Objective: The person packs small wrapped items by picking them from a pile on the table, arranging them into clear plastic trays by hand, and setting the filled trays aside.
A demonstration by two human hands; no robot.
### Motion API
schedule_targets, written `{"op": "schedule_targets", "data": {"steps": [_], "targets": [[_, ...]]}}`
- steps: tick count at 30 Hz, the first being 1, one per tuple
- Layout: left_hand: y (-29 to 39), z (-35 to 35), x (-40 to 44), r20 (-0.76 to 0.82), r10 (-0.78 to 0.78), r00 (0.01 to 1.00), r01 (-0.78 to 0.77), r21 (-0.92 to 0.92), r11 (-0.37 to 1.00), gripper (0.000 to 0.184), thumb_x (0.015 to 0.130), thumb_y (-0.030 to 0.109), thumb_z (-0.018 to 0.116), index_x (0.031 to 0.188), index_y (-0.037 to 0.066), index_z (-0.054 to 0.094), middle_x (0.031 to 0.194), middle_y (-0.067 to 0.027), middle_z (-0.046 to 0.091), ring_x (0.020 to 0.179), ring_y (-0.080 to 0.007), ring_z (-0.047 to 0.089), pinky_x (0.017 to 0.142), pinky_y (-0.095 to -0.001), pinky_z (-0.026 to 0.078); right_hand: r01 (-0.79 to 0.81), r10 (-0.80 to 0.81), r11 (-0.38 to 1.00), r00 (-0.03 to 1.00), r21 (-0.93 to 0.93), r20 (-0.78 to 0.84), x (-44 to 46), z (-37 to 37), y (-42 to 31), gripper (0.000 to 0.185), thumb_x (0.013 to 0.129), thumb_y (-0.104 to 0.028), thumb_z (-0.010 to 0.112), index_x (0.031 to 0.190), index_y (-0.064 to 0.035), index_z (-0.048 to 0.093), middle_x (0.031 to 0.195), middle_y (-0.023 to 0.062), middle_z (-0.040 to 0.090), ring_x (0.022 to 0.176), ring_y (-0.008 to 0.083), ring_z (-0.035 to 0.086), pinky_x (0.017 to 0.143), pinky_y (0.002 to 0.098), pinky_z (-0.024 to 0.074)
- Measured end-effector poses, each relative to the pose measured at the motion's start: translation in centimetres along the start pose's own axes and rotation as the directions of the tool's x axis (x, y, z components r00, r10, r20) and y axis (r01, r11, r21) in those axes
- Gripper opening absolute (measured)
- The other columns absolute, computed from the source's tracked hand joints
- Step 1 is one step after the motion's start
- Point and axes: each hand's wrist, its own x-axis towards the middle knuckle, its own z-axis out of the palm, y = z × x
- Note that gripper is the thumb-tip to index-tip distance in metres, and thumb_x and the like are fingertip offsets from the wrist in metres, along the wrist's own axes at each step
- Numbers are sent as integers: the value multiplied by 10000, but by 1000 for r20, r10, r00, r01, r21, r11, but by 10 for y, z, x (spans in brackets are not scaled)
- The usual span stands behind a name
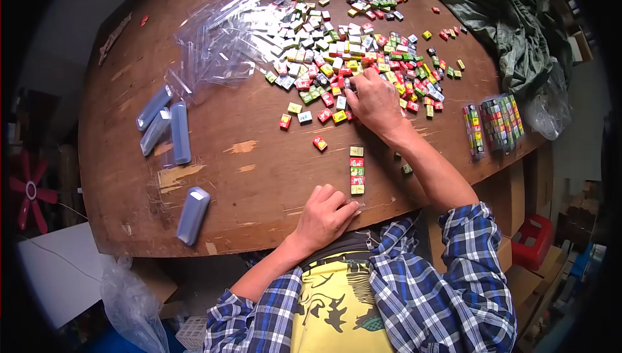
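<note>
On the table (259, 184), the left hand (326, 214) is resting just nearer than the row of small boxes (357, 171), fingers loosely curled; whether it is gripping anything, I cannot tell. Beyond the row, the right hand (374, 100) is reaching into the loose boxes (337, 48), fingers bent nearly together, hiding any hold. Clear sleeves (217, 48) are lying beyond the row, leftward.

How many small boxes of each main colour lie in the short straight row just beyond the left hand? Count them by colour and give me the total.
Pale yellow-green boxes: 2
Red boxes: 2
Green box: 1
Total: 5
</note>
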Motion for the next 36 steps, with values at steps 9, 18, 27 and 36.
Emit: {"op": "schedule_targets", "data": {"steps": [9,18,27,36], "targets": [[0,1,-1,4,-6,1000,6,2,1000,205,814,135,894,989,101,791,851,-22,629,807,-245,573,708,-402,454,-36,29,992,998,120,59,2,-11,3,251,917,-263,806,1027,-37,799,999,171,716,902,366,740,817,492,598],[2,0,-1,13,-31,999,31,-15,999,153,860,164,842,971,92,766,881,-38,601,861,-258,575,756,-406,469,280,-314,922,945,268,93,-60,-52,18,261,883,-100,816,1133,-48,764,992,126,704,820,322,718,719,446,586],[2,0,-2,14,-37,999,37,-17,999,151,860,170,846,960,85,769,887,-36,621,867,-252,582,757,-404,468,290,-384,880,901,376,204,-81,-61,12,251,889,-82,819,1123,-41,739,984,129,705,805,324,722,689,438,585],[1,1,-1,5,-34,999,34,-20,999,148,853,162,847,952,83,770,869,-36,610,855,-254,578,754,-402,466,234,-333,865,929,444,159,-79,-52,14,146,939,-111,814,1059,-54,754,948,134,696,812,320,721,694,440,582]]}}
